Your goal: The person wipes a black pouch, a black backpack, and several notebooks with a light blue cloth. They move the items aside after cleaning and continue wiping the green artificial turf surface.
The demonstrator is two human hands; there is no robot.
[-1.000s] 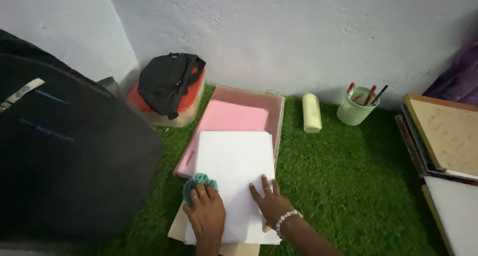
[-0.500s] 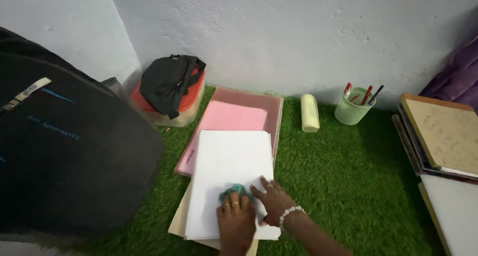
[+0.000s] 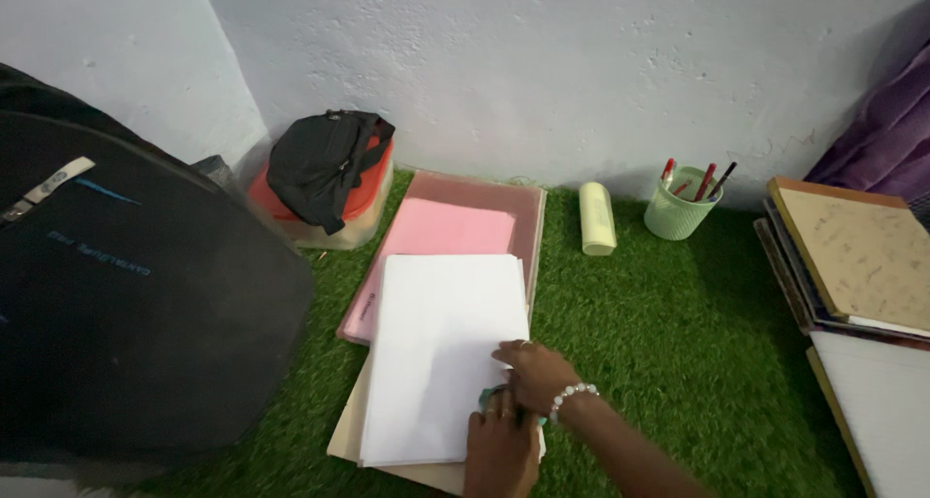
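A stack of white paper (image 3: 441, 348) lies on a tan board (image 3: 349, 430) on green artificial grass. My left hand (image 3: 501, 448) rests at the stack's lower right corner, closed on a small teal cloth (image 3: 491, 396) that is mostly hidden under my hands. My right hand (image 3: 536, 374), with a white bead bracelet at the wrist, lies flat across the paper's right edge, partly over the left hand and the cloth.
A pink sheet (image 3: 441, 232) lies in a pink tray (image 3: 528, 251) behind the stack. A big black backpack (image 3: 126, 295) fills the left. A black pouch sits on an orange-lidded box (image 3: 329, 169). A pale cylinder (image 3: 597, 219), green pen cup (image 3: 678, 210) and stacked boards (image 3: 857, 256) lie to the right.
My left hand has slid the teal cloth across the paper from the left edge to the lower right corner. My right hand now overlaps it.
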